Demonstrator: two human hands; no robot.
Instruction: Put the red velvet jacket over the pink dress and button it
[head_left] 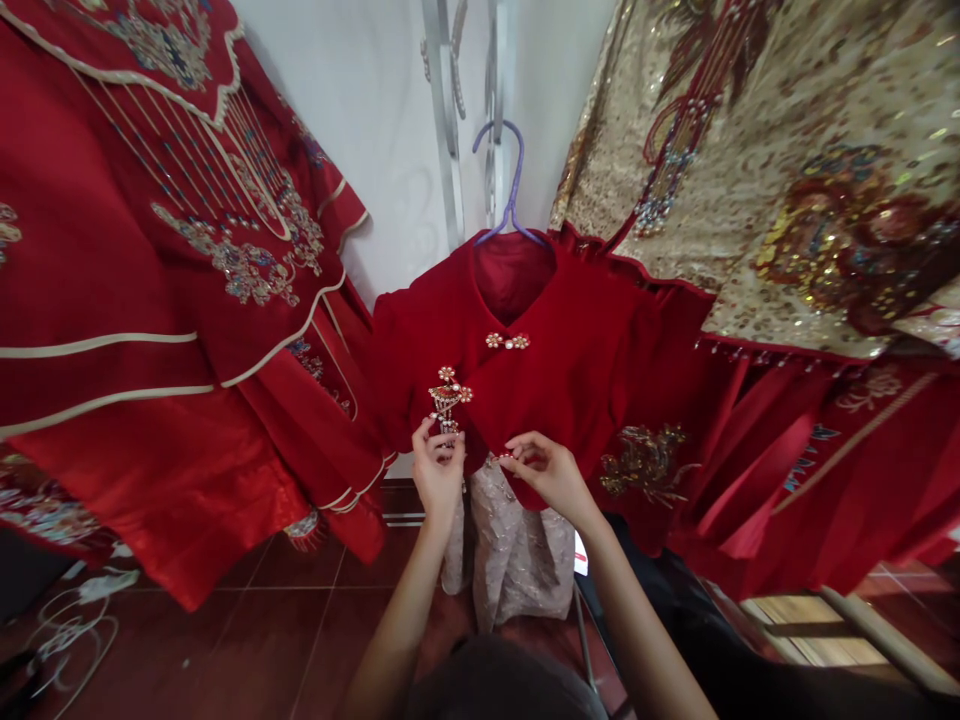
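A short red jacket (585, 400) hangs in front of me on a purple hanger (516, 180). A pearl-and-gold clasp (507, 342) joins its front below the neckline. On the left of its chest is a fan-shaped beaded brooch (448, 392) with dangling strands. My left hand (436, 472) is closed with its fingertips at the brooch's lower strands. Close to the hem, my right hand (549, 474) pinches the edge of the jacket's front flap, where a small beaded clasp (501, 458) shows at the fingertips.
Red embroidered garments (150, 250) hang on the left, a gold sequinned one (750, 180) on the right. Behind the jacket are a metal rack (450, 130) and pale patterned cloth (517, 560). White cables (82, 620) lie on the tiled floor (300, 620) at lower left.
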